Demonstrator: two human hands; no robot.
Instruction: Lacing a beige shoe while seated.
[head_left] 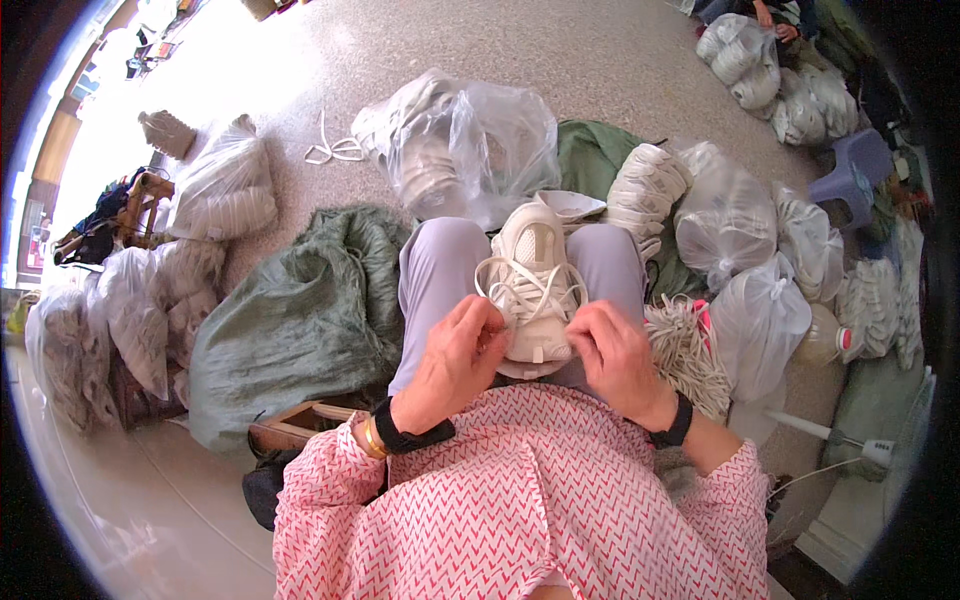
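A white lace-up sneaker (538, 335) rests between my knees, its toe towards me and its tongue pointing away. White shoelace (527, 292) crosses over its front, with a loose loop on each side. Beside the shoe's left edge, my left hand (462, 350) is closed, fingertips pinched where the left loop runs down. At the right edge of the toe, my right hand (612, 352) pinches in the same way where the right loop comes down. The lace ends inside the fingers are mostly hidden.
Clear bags of shoes (440, 150) lie ahead, with more bags (725, 225) at right and left. A green cloth sack (300, 320) sits left of my knee. Bundled white laces (690, 360) lie at right, near a purple stool (855, 175). Another person's hands (787, 32) show far right.
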